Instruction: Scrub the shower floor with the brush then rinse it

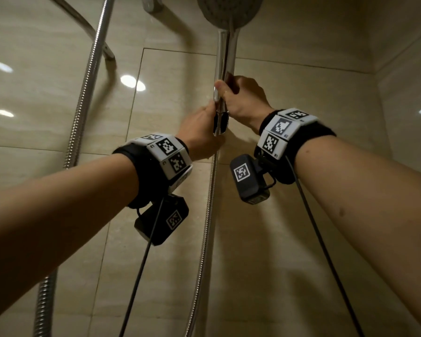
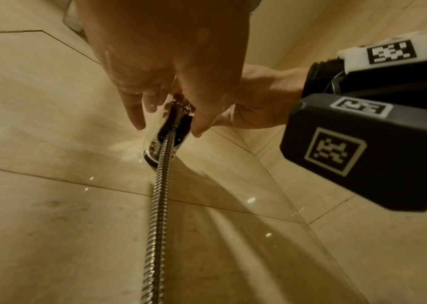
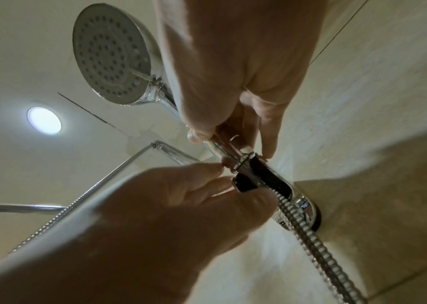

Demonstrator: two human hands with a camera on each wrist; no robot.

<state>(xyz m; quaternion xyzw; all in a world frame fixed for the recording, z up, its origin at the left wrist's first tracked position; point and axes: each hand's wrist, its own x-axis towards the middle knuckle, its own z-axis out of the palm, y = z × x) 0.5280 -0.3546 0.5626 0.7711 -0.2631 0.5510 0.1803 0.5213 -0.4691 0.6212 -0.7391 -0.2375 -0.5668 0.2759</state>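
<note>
Head view counts one showerhead (image 1: 230,10), cut off at twelve o'clock, its handle seated in one wall bracket (image 1: 221,122). Two hands meet there: the right hand (image 1: 243,98) curls round the handle, and the left hand (image 1: 199,132) pinches the bracket just below. Two hoses show, one (image 1: 206,227) dropping from the bracket, another (image 1: 83,103) at nine o'clock. Neither floor nor brush can be made out.
</note>
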